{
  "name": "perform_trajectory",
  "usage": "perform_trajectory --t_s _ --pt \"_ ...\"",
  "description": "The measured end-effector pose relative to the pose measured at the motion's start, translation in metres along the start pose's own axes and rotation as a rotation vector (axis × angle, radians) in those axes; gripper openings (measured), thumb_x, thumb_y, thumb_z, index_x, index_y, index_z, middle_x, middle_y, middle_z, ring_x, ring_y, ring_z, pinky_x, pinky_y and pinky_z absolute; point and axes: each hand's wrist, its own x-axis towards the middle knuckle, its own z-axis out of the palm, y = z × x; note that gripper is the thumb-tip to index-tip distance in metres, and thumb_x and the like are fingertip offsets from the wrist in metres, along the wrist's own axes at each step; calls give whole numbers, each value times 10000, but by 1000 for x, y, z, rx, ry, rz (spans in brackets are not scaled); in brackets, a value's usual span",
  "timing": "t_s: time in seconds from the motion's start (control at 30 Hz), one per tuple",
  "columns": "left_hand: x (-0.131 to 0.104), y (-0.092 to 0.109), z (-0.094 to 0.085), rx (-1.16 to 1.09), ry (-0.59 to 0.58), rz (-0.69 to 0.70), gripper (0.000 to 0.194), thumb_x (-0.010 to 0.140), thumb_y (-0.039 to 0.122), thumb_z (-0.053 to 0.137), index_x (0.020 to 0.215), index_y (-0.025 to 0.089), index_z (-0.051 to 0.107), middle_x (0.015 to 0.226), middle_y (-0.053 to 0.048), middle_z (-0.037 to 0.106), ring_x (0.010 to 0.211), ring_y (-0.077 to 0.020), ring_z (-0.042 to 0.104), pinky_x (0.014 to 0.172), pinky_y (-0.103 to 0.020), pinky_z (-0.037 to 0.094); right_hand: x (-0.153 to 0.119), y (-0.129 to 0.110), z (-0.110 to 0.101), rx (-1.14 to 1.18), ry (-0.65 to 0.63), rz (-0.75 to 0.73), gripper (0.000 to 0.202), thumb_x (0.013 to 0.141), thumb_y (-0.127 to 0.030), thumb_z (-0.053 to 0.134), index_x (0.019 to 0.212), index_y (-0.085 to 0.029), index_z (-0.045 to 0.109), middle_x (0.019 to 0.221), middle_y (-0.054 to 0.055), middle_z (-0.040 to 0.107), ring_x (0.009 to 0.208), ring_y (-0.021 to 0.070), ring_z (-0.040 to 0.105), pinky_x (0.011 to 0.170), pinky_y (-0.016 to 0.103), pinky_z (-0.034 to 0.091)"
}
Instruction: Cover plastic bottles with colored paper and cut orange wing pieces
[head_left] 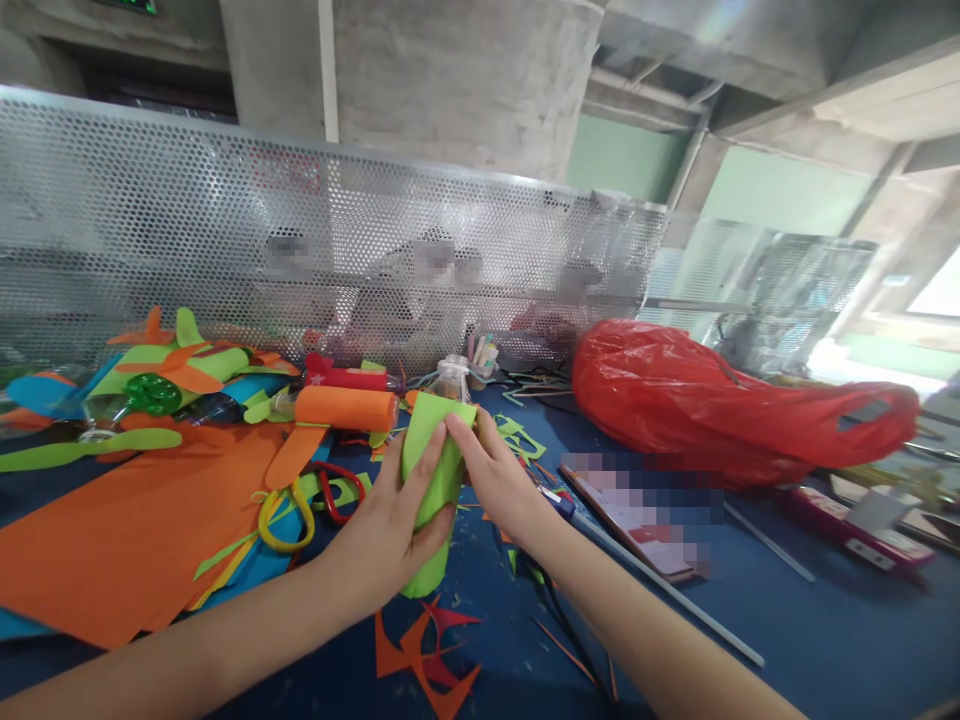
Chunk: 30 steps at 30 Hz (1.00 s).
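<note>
Between my hands, above the blue tabletop, a green sheet [433, 425] is wrapped around a clear plastic bottle [453, 375], whose neck shows past the far end. My left hand [401, 490] is closed around the wrapped bottle from the left, thumb underneath and fingers on top. My right hand [491, 465] presses its fingertips on the sheet's upper right edge. Left of my hands lie scissors with yellow handles [286, 520] and scissors with red handles [339, 492]. Just beyond, an orange-wrapped bottle [345, 409] rests on its side.
Orange sheets [142, 530] cover the left side, with several bottle planes behind them. A red plastic bag [667, 400], a phone [634, 520] and a white glue stick [675, 595] lie to the right. Paper scraps [424, 650] lie in front. A perforated metal panel [450, 230] stands behind.
</note>
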Motion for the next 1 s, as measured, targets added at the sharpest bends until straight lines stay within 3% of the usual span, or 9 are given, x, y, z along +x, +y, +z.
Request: perform_trajectory --t_s 0.17,0.3,0.37,0.4,0.47,0.57,0.73,0.9,1.0 --pt "0 -5 -1 -84 0 -44 764 1005 416 501 1607 434 30 1657 -116 163 1550 -409 100 1171 -666 285 3 4 0 30 -12 23 361 912 -554 565 1052 -226 511 1044 52 673 992 212 634 887 345 520" --pt "0 -8 -5 -149 -96 -131 1204 745 555 811 1615 392 -4 1680 -141 170 1535 -480 47 1142 -708 295 5 6 -1 61 -12 104 397 891 -586 580 1051 -228 521 1031 49 691 1021 230 652 834 339 544" --pt "-1 -8 -8 -180 -131 -142 1295 647 601 863 1622 368 44 1694 -128 152 1535 -482 15 1160 -709 253 7 6 -2 56 -14 139 408 891 -581 572 1086 -225 528 1068 61 694 1045 242 656 846 351 546" --pt "-1 -7 -10 -209 -149 -145 1235 671 637 829 1623 361 93 1701 -105 149 1541 -464 -5 1178 -696 221 9 6 -3 54 -13 153 412 895 -575 564 1107 -224 533 1094 68 694 1064 247 654 863 359 544" --pt "-1 -6 -14 -297 -175 -174 930 838 705 622 1606 366 222 1708 -27 158 1556 -399 -45 1219 -646 151 11 7 -4 49 0 171 408 901 -566 554 1125 -224 548 1125 73 696 1102 251 644 908 370 533" --pt "1 -5 -17 -423 -171 -255 583 1017 616 283 1554 403 361 1695 91 192 1570 -300 -48 1255 -560 83 13 7 -5 31 18 189 393 904 -565 549 1101 -226 569 1121 68 704 1139 251 629 972 378 508" --pt "3 -12 -12 -425 -162 -273 538 1007 569 415 1532 465 369 1683 121 222 1573 -297 37 1250 -553 146 13 8 -6 16 21 227 435 898 -587 544 1130 -221 573 1125 72 705 1141 262 633 960 392 521" --pt "3 -19 -7 -374 -160 -203 573 998 591 435 1546 441 357 1695 57 205 1562 -318 114 1237 -542 218 13 10 -6 40 20 213 441 908 -572 540 1168 -218 586 1163 67 709 1174 251 628 1010 384 499" --pt "3 -19 -6 -326 -174 -189 697 941 571 561 1571 396 322 1682 -16 243 1548 -348 156 1225 -559 241 12 10 -5 94 25 214 452 908 -559 551 1206 -220 585 1212 67 705 1203 243 622 1027 370 493"
